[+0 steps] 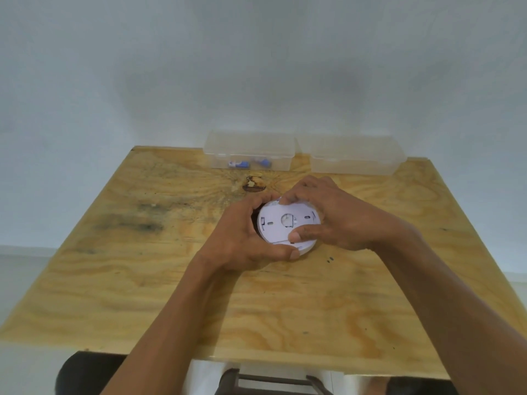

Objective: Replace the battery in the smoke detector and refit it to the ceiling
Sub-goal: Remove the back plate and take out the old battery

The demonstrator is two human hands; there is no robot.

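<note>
A round white smoke detector [281,223] is held just above the plywood table [142,280], its flat back plate with slots facing up at me. My left hand [242,238] wraps its left and lower rim, thumb along the bottom edge. From the right, my right hand [336,218] grips it, fingers over the top edge and thumb pressed on the back plate. Blue batteries [248,163] lie in a clear box at the back.
Two clear plastic boxes stand at the table's far edge against the white wall: the left box [249,149] holds the blue items, the right box [356,155] looks empty. A dark knot [253,185] marks the wood. A stool [271,383] shows under the near edge.
</note>
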